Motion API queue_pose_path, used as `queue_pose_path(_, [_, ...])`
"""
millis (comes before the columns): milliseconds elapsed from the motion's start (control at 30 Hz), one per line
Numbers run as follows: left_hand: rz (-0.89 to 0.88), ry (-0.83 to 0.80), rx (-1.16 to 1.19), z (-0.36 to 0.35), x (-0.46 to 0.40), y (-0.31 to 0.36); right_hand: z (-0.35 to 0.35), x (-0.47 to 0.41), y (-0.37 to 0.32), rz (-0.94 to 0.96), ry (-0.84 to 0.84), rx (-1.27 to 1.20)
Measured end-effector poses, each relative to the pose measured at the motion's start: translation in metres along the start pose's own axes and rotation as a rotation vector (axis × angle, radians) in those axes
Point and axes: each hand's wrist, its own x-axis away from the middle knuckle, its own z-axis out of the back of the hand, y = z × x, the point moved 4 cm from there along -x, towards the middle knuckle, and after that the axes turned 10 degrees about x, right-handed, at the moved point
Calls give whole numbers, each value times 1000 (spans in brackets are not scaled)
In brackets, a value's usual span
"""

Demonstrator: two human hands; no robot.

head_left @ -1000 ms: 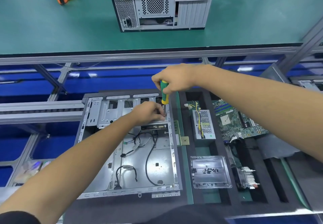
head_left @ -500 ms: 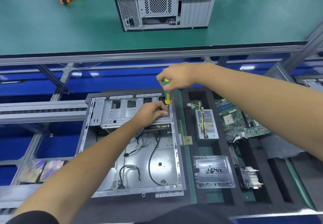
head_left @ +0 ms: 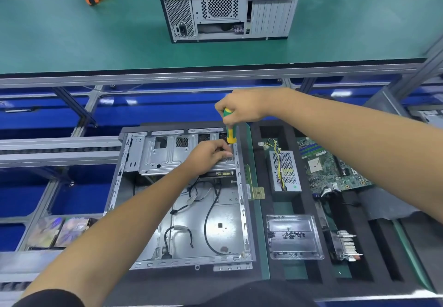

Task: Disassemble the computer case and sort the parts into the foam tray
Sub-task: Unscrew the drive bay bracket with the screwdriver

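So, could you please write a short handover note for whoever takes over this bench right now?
Right hand grips the green-yellow screwdriver, upright at the open case's far right corner. Left hand rests on the drive cage beside the tip; whether it pinches anything is unclear.
Done: power supply, motherboard and a finned part lie in the foam tray; screws sit in the clear plastic dish.
Left: the drive cage and loose black cables remain in the case.
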Motion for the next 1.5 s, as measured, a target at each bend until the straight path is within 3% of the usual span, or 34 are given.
queue_pose_path(300, [-30,-2,-73,1,1,-4,-2,4,0,-26,-15,-23])
queue_pose_path(467, [-69,16,-113,1,2,0,-8,8,-1,-128,74,27])
queue_pose_path(700, [-50,-16,-190,-2,-1,-8,1,15,-18,18,-65,127])
queue_pose_path(867, [-64,-34,-256,-2,0,-5,2,18,-26,100,45,535])
queue_pose_path(1000, [-67,-8,-258,-2,1,-3,6,18,-30,135,-68,285])
queue_pose_path(1067, [-67,-5,-253,-3,3,-1,3,18,-33,131,-111,288])
queue_pose_path(1200, [-50,-16,-255,-3,5,2,2,13,-37,143,-10,746])
queue_pose_path(1367, [2,-32,-263,-1,1,0,1,15,-38,198,-114,454])
queue_pose_path(1500, [-22,-76,-224,0,2,2,4,15,-33,105,-58,784])
